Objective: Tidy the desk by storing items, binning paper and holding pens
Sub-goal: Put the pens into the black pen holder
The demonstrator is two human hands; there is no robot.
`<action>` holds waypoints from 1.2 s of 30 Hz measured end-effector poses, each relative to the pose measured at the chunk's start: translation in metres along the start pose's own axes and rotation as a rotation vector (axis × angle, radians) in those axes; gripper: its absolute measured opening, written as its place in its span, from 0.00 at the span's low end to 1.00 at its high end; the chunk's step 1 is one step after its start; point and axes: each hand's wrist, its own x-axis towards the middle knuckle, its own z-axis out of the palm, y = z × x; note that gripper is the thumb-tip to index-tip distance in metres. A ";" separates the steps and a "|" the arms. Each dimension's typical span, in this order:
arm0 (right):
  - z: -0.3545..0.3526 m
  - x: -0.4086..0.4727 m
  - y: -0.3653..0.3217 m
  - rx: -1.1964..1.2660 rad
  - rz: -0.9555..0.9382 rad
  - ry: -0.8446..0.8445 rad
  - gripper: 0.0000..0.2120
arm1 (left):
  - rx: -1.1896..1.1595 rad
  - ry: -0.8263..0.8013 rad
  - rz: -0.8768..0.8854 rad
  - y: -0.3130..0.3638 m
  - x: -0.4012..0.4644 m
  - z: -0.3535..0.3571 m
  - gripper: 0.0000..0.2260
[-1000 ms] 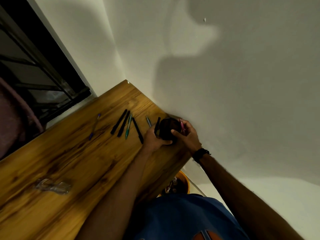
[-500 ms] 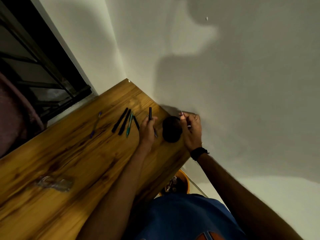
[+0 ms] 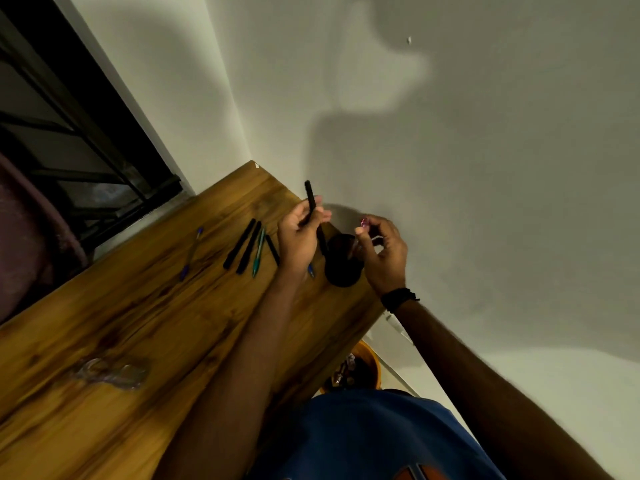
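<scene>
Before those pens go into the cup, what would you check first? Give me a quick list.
1. Left hand grips black pen: ok.
2. Right hand pinches pink pen: ok.
3. Cup upright on desk: ok.
4. Cup mouth clear of right hand: not ok, the fingers overlap it.
5. Room inside cup: cannot tell, too dark.
6. Loose pens clear of the hands: ok.

My left hand (image 3: 298,237) now lifts a slim black pen (image 3: 311,202) off the wooden desk (image 3: 138,323); my right hand (image 3: 382,252) raises its pink pen (image 3: 363,222) above the round black holder (image 3: 343,265).
</scene>
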 end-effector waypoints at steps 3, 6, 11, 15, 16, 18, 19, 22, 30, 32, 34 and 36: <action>0.002 -0.009 0.021 -0.204 -0.007 -0.096 0.05 | -0.030 -0.030 0.022 0.005 0.003 0.008 0.05; 0.003 -0.015 0.033 -0.355 0.007 -0.139 0.07 | 0.046 -0.048 0.039 -0.003 0.005 0.012 0.02; 0.007 -0.018 0.032 -0.431 0.036 -0.129 0.08 | 0.345 -0.012 0.071 -0.039 0.004 0.009 0.16; 0.007 -0.016 0.034 -0.443 0.098 -0.118 0.09 | 0.448 -0.031 0.069 -0.062 0.002 0.011 0.18; 0.007 -0.016 0.034 -0.445 0.104 -0.120 0.09 | 0.462 -0.056 0.056 -0.066 0.002 0.012 0.18; 0.007 -0.017 0.033 -0.429 0.098 -0.103 0.09 | 0.541 -0.097 0.040 -0.074 0.001 0.012 0.22; 0.007 -0.018 0.032 -0.414 0.090 -0.090 0.09 | 0.606 -0.116 0.029 -0.074 -0.002 0.012 0.23; 0.008 -0.020 0.027 -0.368 0.089 -0.068 0.11 | 0.722 -0.114 0.009 -0.085 -0.004 0.009 0.19; 0.021 -0.034 0.009 -0.250 -0.044 -0.076 0.10 | 0.510 0.121 0.000 -0.079 -0.018 -0.012 0.14; 0.029 -0.045 0.007 -0.242 -0.102 -0.138 0.09 | 0.545 0.205 -0.041 -0.088 -0.018 -0.028 0.11; 0.037 -0.056 0.006 -0.263 -0.131 -0.267 0.07 | 0.608 0.274 -0.099 -0.098 -0.021 -0.045 0.10; 0.046 -0.067 0.007 -0.332 -0.107 -0.451 0.10 | 0.710 0.303 -0.133 -0.108 -0.026 -0.060 0.12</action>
